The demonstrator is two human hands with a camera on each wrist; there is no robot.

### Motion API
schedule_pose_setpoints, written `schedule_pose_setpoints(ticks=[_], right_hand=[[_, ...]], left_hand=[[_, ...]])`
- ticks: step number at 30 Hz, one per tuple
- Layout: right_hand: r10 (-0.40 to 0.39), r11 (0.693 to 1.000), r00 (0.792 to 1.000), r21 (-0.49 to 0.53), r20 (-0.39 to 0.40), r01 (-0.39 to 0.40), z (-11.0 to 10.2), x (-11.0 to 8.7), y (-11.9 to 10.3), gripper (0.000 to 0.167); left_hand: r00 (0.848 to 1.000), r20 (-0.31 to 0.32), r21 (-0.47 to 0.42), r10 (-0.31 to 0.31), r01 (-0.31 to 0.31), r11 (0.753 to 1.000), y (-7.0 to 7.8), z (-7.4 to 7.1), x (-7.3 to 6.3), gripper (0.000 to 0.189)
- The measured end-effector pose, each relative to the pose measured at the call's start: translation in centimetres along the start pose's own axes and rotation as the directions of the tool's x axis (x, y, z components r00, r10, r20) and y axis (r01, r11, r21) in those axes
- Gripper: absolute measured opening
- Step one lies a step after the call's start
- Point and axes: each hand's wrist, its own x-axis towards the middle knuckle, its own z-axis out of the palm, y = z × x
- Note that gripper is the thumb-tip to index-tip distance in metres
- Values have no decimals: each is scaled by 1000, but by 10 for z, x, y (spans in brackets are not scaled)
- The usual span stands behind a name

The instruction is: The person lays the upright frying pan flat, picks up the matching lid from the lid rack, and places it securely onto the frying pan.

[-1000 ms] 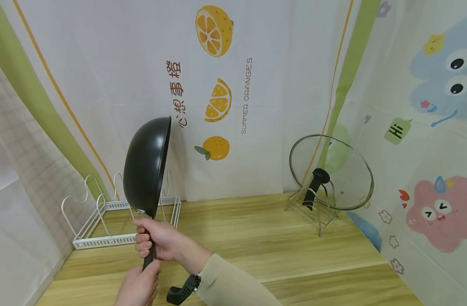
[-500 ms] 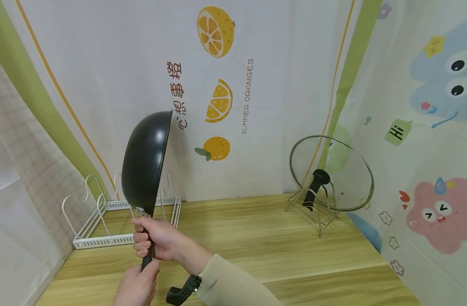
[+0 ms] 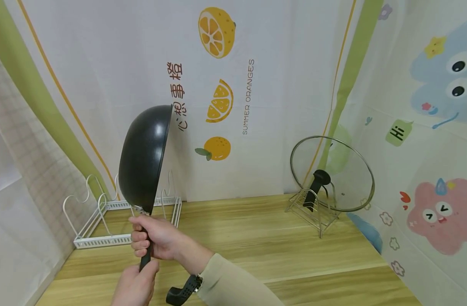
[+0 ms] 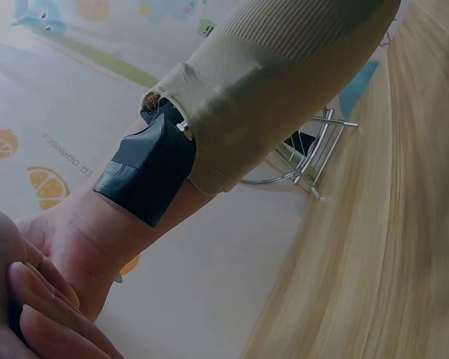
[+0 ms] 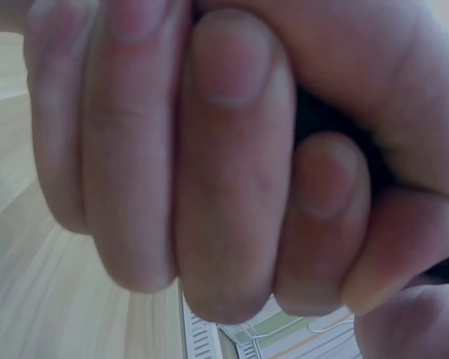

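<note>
A black wok [image 3: 144, 157] is held up in the head view, its bowl on top and its open side turned to the right. Close beneath the bowl, my right hand [image 3: 157, 238] grips the handle with curled fingers. My left hand [image 3: 135, 282] holds the lower part of the same black handle [image 3: 145, 260], thumb uppermost. In the right wrist view, curled fingers [image 5: 224, 172] fill most of the picture and hide much of the handle. Fingers [image 4: 52, 307] of the left hand show at the lower left of the left wrist view.
Behind the wok, a white wire rack [image 3: 103, 241] stands on the wooden table [image 3: 233, 242]. At the right, a glass lid [image 3: 350, 174] with a black knob leans in a small metal stand [image 3: 320, 219]. Printed curtains [image 3: 256, 170] hang along the back and sides.
The wok has risen a little and shifted slightly left, its bowl moving higher above the rack. Both hands keep their grip on the handle. The lid and racks have stayed put.
</note>
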Motion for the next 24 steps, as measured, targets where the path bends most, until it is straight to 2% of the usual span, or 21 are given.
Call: schedule_pose_setpoints(ticks=[24], right_hand=[[-38,998,999,-53,20,39,18,-12,-14,44]], left_hand=[[998,-34,115,44,-40,993,10,-9,-9,50]])
